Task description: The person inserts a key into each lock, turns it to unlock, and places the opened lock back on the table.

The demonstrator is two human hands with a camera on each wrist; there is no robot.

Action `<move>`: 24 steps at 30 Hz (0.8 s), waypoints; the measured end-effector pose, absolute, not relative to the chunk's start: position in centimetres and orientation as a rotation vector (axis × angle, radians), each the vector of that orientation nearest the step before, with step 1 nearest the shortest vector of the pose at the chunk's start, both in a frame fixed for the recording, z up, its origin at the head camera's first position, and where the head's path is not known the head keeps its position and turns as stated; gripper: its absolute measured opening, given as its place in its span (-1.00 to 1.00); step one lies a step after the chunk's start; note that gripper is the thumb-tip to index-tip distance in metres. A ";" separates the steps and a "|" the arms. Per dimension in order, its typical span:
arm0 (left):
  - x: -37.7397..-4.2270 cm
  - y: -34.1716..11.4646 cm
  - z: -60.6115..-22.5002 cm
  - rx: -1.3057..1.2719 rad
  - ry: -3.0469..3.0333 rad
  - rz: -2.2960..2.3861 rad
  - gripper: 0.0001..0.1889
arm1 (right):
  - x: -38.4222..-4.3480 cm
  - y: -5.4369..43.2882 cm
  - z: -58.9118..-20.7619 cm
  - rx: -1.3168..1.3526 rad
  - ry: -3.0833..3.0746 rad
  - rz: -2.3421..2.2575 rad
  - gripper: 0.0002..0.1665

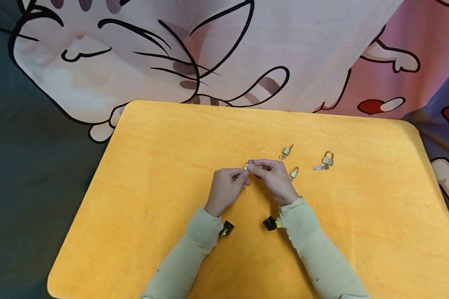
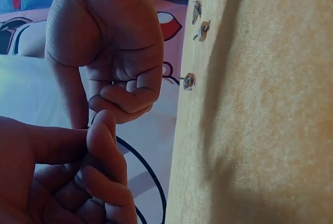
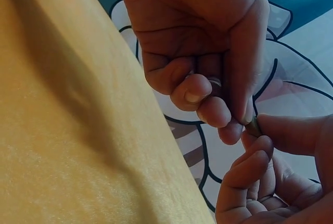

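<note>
A small brass padlock (image 1: 246, 167) with a silvery shackle is between my two hands, above the table. My right hand (image 1: 272, 176) pinches it between thumb and fingers from the right. From the left, my left hand (image 1: 226, 187) pinches at its lower end; whether on the body or on a key there is hidden by the fingertips. In the right wrist view, a sliver of the brass padlock (image 3: 253, 126) shows between the left hand (image 3: 197, 41) and right hand (image 3: 281, 177). The left wrist view shows the left hand (image 2: 67, 166) below the right hand (image 2: 106, 41), fingertips close together.
On the yellow table (image 1: 142, 207) lie a padlock with keys (image 1: 286, 152), a small padlock (image 1: 294, 172) beside my right hand, and a larger padlock with keys (image 1: 327, 160) farther right. A cat-print cloth (image 1: 292, 50) hangs behind the table's far edge.
</note>
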State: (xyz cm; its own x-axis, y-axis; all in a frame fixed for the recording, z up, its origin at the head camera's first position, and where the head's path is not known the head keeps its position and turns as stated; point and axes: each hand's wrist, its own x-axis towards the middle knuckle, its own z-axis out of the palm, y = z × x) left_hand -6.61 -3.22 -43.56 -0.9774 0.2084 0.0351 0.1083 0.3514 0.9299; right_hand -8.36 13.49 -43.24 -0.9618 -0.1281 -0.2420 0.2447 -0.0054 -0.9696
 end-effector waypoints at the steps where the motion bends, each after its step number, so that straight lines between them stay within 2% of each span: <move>1: -6.6 -3.2 -43.5 0.295 2.519 1.705 -0.75 | -8.4 13.5 -43.2 0.125 2.015 -2.051 -0.67; 9: -6.6 -2.9 -43.5 0.315 2.646 1.608 -0.73 | -8.4 13.4 -43.4 0.141 2.031 -2.039 -0.68; 19: -6.5 -2.7 -43.8 0.498 2.886 1.446 -0.72 | -8.4 13.3 -43.6 0.155 2.016 -2.057 -0.69; 24: -6.5 -2.7 -43.8 0.447 2.847 1.485 -0.72 | -8.3 13.2 -43.7 0.143 2.004 -2.086 -0.68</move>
State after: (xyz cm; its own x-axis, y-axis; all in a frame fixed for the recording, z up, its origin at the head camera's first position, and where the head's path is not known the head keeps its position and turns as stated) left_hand -6.51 -2.72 -43.81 -0.9571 0.1953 0.2142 0.2874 0.5436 0.7886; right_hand -8.30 13.21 -43.70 -0.9653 -0.1077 -0.2380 0.2421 -0.0265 -0.9699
